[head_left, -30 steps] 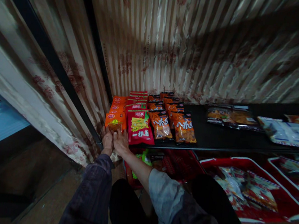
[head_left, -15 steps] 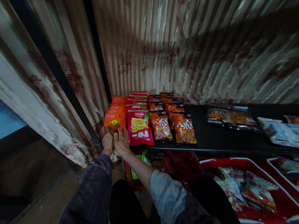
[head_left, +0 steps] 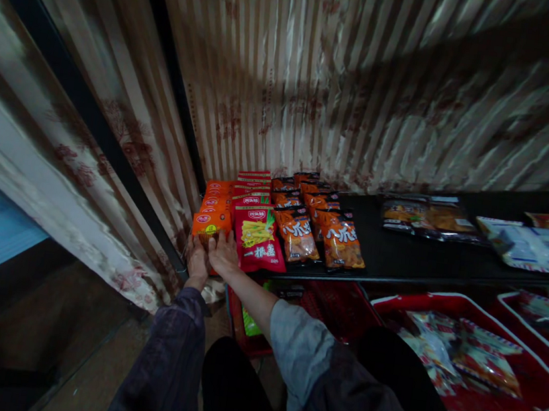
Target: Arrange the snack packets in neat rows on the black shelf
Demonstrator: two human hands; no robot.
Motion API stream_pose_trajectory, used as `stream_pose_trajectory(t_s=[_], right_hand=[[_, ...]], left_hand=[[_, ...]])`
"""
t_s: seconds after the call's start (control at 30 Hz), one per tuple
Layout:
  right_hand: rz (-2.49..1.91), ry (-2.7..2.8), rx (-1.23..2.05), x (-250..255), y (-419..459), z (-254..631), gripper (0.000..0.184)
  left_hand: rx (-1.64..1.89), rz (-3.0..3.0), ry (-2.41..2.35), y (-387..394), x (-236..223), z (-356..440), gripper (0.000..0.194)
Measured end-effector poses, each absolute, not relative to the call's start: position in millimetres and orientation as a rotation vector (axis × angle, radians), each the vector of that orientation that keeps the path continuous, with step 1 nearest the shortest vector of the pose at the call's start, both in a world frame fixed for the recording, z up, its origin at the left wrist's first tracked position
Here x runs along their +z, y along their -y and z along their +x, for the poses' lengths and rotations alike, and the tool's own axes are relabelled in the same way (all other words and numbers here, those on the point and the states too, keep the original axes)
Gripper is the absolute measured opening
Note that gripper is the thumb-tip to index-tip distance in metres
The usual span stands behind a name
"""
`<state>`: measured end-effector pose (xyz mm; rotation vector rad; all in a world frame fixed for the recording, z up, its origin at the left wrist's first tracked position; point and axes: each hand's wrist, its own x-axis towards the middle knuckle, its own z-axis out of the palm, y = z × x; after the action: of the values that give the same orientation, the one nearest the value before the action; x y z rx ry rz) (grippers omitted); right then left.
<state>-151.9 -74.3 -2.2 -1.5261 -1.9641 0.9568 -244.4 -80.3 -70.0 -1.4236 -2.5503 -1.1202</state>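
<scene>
At the left end of the black shelf stands a row of orange snack packets (head_left: 211,223), one behind another. My left hand (head_left: 198,259) rests on the lower left part of the front packet, fingers stretched out. Beside it, my right hand (head_left: 222,254) lies over the packet's lower right part with its fingers spread. Both hands cover much of the packet's lower front. Directly to the right is a row of red snack packets (head_left: 256,237), followed by two rows of orange and black snack packets (head_left: 340,238).
Flat clear packs (head_left: 428,218) and white-and-blue packs (head_left: 523,243) lie farther right on the black shelf (head_left: 389,253). Below are red baskets (head_left: 467,408) holding packaged goods. A dark metal post (head_left: 180,97) and a striped curtain (head_left: 126,147) border the left side.
My right hand's fingers have spread a little over the front orange packet. Both hands remain at that packet. The view has shifted slightly.
</scene>
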Motion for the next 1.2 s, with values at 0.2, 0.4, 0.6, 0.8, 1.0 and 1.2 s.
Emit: stream_pose_trajectory(t_s=[0.2,0.4,0.6,0.8,1.0,1.2], right_hand=[[-1.527,1.99,0.981,-0.5,68.8,-149.3,0.053],[-1.527,1.958,1.001,2.8,70.0,-147.6,0.053],[-1.545,1.962,1.022,1.4,72.3,-148.2,0.054],[-1.545,1.958,1.021,-3.3,71.8,-149.3,0.054],[-1.535,1.969,1.012,-1.2,74.8,-148.0,0.054],[-1.492,1.948,1.043,-10.6,77.3,-148.3,0.057]], left_hand=[[-1.05,-1.441,2.57,81.4,-67.1,-242.1,0.042],[-1.026,-1.443,2.582,81.0,-65.0,-241.8,0.044],[-0.91,-1.454,2.603,81.8,-60.0,-238.9,0.045],[-0.853,-1.48,2.62,82.4,-58.5,-238.1,0.046],[-0.86,-1.47,2.593,79.7,-62.1,-240.7,0.043],[-0.903,-1.49,2.52,80.5,-68.6,-244.2,0.044]])
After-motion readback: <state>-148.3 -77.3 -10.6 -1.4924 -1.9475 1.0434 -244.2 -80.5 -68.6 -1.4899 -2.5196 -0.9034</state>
